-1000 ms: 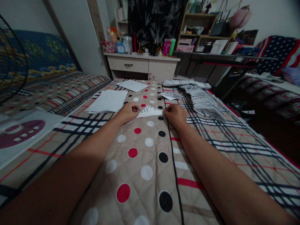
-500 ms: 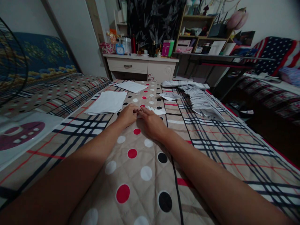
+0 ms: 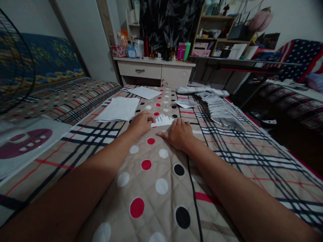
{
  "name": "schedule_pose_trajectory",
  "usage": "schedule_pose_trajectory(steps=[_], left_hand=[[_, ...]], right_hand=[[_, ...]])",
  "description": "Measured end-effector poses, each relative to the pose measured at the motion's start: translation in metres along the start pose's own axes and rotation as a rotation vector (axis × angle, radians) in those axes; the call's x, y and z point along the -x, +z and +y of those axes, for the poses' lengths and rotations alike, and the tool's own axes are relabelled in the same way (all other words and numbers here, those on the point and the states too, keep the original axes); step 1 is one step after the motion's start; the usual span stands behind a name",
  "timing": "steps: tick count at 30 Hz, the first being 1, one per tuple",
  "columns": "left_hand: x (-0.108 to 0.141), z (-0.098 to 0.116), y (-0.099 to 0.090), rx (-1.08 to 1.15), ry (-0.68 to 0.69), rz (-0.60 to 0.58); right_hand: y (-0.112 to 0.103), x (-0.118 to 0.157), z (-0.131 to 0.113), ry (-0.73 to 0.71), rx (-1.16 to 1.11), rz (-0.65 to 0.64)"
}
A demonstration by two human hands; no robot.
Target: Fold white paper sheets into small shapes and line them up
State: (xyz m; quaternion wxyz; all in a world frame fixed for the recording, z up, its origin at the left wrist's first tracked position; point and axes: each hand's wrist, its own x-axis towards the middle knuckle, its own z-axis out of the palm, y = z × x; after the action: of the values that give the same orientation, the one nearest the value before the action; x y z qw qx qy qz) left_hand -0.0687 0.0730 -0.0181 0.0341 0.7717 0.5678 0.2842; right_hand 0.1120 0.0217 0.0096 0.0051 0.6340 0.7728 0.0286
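Observation:
A small folded white paper (image 3: 163, 120) with dark printed marks lies on the quilted bedcover (image 3: 161, 201), its far edge rising to a point. My left hand (image 3: 141, 123) pinches the paper's left end between thumb and fingers. At the right end, my right hand (image 3: 179, 133) lies flat, fingertips over the paper's edge and thumb stretched out toward the left. Beyond my left hand is a stack of white paper sheets (image 3: 118, 109). A single folded sheet (image 3: 186, 103) rests farther off, past my right hand.
A fanned row of folded papers (image 3: 222, 111) lies at the right, with another bundle (image 3: 202, 90) behind it. More white sheets (image 3: 145, 92) sit at the far left. A white plastic bag (image 3: 32, 144) is at left, and a dresser (image 3: 151, 69) stands beyond the bed.
My right hand has slid right along the paper, away from my left hand, uncovering the paper's middle. My left hand stays at its left end. The view has shifted slightly.

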Motion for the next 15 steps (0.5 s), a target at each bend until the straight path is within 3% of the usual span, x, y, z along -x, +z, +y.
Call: schedule_pose_trajectory(steps=[3, 5, 8, 11, 15], left_hand=[[0.003, 0.020, -0.001, -0.050, 0.134, 0.073], [0.006, 0.037, 0.000, 0.088, 0.186, 0.044], [0.011, 0.057, 0.004, 0.243, 0.245, -0.216], [0.013, 0.061, 0.004, 0.236, 0.242, -0.477], [0.008, 0.051, -0.002, 0.179, 0.230, -0.610]], right_hand=[[0.000, 0.000, -0.003, -0.012, 0.047, 0.004], [0.000, 0.001, -0.004, -0.034, 0.071, 0.003], [0.001, 0.003, -0.002, -0.048, 0.090, -0.019], [0.002, 0.003, 0.001, -0.052, 0.084, -0.014], [0.002, 0.000, 0.004, -0.049, 0.062, -0.024]])
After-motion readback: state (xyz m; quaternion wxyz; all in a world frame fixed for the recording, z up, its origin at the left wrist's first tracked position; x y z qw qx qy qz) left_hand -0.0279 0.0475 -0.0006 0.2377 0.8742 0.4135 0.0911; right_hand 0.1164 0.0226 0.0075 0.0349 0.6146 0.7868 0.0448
